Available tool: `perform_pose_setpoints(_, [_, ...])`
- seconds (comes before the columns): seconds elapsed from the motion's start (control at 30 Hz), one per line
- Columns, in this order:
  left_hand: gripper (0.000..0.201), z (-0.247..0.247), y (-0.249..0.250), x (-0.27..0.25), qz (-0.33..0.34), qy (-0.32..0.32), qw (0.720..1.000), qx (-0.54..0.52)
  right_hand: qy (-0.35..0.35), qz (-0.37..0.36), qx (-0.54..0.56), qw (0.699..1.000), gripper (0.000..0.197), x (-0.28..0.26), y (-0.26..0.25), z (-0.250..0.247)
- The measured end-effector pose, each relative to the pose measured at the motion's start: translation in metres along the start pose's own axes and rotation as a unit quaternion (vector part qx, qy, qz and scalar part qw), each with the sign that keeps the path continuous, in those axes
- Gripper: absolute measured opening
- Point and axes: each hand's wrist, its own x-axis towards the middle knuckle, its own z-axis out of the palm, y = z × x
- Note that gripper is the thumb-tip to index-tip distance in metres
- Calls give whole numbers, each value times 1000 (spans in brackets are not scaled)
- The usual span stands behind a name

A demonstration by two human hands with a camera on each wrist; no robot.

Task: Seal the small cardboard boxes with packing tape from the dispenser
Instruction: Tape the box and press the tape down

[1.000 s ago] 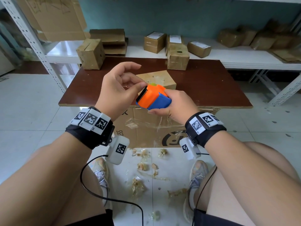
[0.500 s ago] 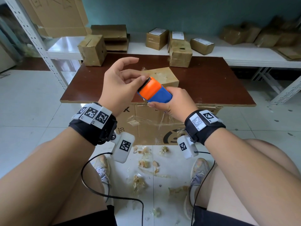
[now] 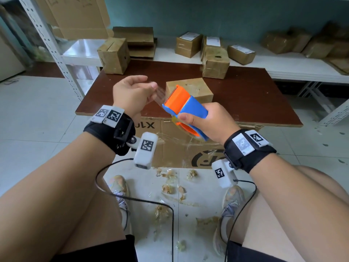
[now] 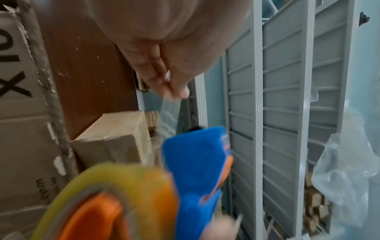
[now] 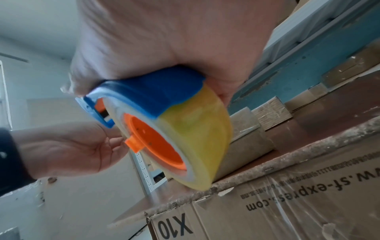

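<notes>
My right hand [image 3: 205, 120] grips the orange and blue tape dispenser [image 3: 184, 106] in the air above the near edge of the brown table [image 3: 255, 99]. Its clear tape roll [image 5: 197, 139] shows yellowish in the right wrist view. My left hand [image 3: 136, 93] pinches the free end of the clear tape strip [image 3: 159, 94], which stretches from the dispenser's mouth to my fingertips [image 4: 176, 91]. A small cardboard box [image 3: 190, 89] sits on the table just behind the dispenser.
Two more small boxes [image 3: 114, 55] [image 3: 215, 62] stand at the table's far edge. A white shelf [image 3: 283, 63] behind holds several boxes. A large taped carton [image 3: 179, 146] sits under the table. Tape scraps litter the tiled floor [image 3: 168, 188] between my feet.
My left hand has drawn away to the left, pulling a length of tape out of the dispenser. My right hand has tilted the dispenser and shifted slightly right.
</notes>
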Motion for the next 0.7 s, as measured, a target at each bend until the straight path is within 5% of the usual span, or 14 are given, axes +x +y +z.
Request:
perform_pose_setpoints(0.17, [40,3,0,-1,51,-17,998,35,29,35,-119,992,87,-4,7,-6])
perform_pose_setpoints(0.4, [45,38,-1,-36,285,-94,944,134,105,88,-258,956,82,0,-6,-14])
perform_pose_setpoints(0.7, [29,77,-3,-34,308,-71,947,59,199,92,-299,929,86,14,-23,-42])
